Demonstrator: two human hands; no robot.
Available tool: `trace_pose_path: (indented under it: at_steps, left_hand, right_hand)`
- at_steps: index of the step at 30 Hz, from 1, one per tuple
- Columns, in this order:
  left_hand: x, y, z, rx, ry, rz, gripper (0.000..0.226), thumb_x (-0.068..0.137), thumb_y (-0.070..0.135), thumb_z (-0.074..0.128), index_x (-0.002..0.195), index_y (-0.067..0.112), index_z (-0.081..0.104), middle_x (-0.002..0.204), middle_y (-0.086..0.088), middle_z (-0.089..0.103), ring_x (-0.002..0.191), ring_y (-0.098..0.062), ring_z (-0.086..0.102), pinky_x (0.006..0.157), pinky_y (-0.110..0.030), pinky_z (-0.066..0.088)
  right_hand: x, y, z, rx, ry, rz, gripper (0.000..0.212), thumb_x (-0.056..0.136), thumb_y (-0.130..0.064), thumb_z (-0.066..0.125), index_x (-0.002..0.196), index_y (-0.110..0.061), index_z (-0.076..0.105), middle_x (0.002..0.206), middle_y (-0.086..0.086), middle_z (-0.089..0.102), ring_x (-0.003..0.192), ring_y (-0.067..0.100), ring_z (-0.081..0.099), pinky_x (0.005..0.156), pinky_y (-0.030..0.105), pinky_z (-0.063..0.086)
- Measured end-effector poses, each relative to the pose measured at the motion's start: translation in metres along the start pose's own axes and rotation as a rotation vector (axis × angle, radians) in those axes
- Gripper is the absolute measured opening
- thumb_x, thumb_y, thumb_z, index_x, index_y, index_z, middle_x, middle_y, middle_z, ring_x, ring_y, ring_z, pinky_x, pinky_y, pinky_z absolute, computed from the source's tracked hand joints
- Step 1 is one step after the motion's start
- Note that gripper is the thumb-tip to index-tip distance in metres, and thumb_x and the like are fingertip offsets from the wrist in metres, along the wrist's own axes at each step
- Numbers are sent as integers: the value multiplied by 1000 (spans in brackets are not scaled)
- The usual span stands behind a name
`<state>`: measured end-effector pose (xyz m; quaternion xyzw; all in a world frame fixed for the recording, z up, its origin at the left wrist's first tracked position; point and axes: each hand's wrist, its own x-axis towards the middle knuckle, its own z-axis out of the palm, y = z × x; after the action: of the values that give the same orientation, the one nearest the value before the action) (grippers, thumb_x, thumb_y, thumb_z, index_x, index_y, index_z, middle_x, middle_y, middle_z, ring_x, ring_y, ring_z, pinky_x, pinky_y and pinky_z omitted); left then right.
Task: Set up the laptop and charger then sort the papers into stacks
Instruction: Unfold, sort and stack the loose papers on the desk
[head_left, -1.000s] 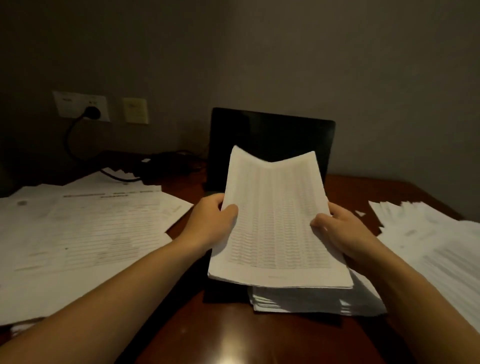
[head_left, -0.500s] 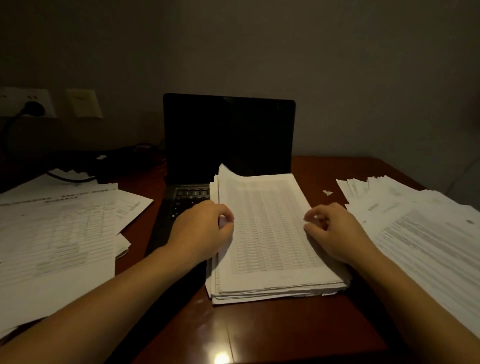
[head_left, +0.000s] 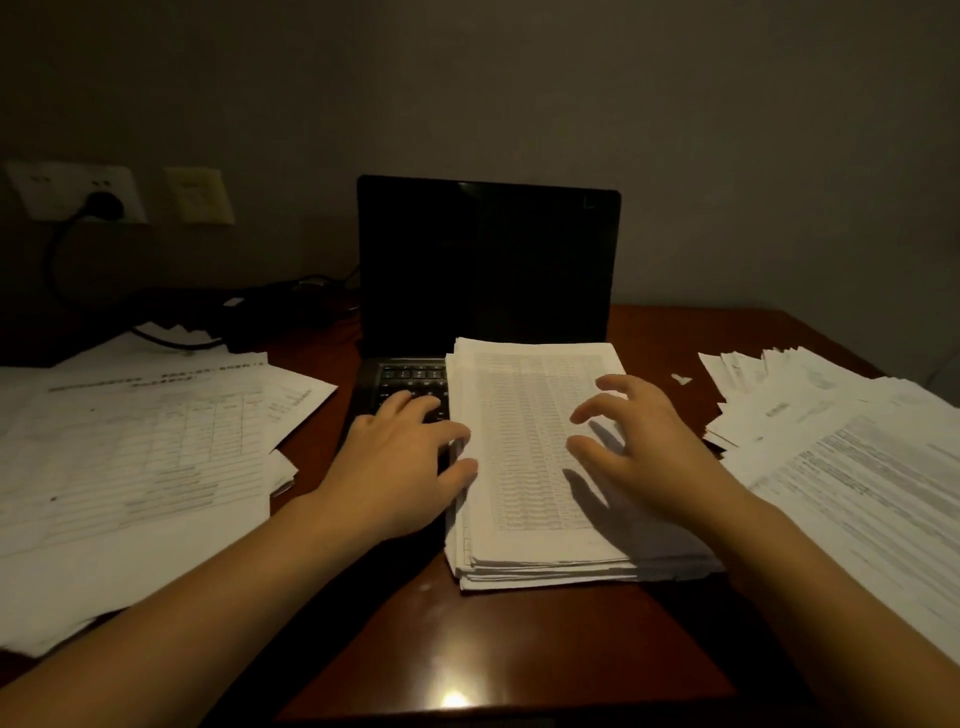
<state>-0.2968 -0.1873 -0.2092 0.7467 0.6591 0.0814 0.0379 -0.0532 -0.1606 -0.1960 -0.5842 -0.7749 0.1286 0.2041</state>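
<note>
An open black laptop (head_left: 488, 265) with a dark screen stands at the middle of the desk. A thick stack of printed sheets (head_left: 524, 457) lies over the right part of its keyboard and the desk in front. My left hand (head_left: 400, 462) rests on the keyboard with its fingertips against the stack's left edge. Just above the stack's right side hovers my right hand (head_left: 639, 447), fingers spread and holding nothing. A charger plug (head_left: 106, 200) sits in the wall socket, and its cable (head_left: 171, 338) runs down behind the left papers.
Large sheets with tables spread over the desk's left side (head_left: 135, 441). A fanned pile of text pages covers the right side (head_left: 852, 452). A small paper scrap (head_left: 680, 379) lies on the brown desk (head_left: 519, 649). A second wall plate (head_left: 200, 195) is beside the socket.
The sheets that both hands held up a second ago now lie on the middle stack. Both hands have let go, and the right hand has lifted and spread its fingers.
</note>
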Motion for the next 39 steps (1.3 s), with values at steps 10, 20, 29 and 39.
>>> trace_pose_path:
  at_steps: [10,20,29,39]
  left_hand:
    - [-57,-84,-14,8,14,-175,58,97,65,36,151,46,28,165,5,15,154,-22,-2,121,-51,9]
    - [-136,-176,-24,-23,-70,-394,61,95,72,19,152,51,21,166,13,8,154,-18,-2,122,-56,-3]
    - [-134,-193,-9,12,-28,-451,88,79,89,13,156,46,1,167,9,-8,152,-19,-16,118,-59,-15]
    - [-137,-192,-11,-18,21,-442,101,67,95,13,155,46,11,166,13,0,153,-15,-11,118,-60,-14]
  right_hand:
    - [16,-108,58,-30,-82,-321,33,98,-43,58,127,-30,62,152,-5,37,141,13,33,110,27,35]
    - [31,-198,111,185,-382,-481,21,96,-37,63,117,-33,65,118,-16,64,106,-1,62,91,21,55]
    - [53,-218,126,508,-479,-135,30,93,-24,71,122,-20,63,100,0,71,80,17,73,62,22,58]
    - [97,-232,148,106,-254,-163,64,94,-25,68,150,-23,37,147,8,48,90,17,61,51,14,42]
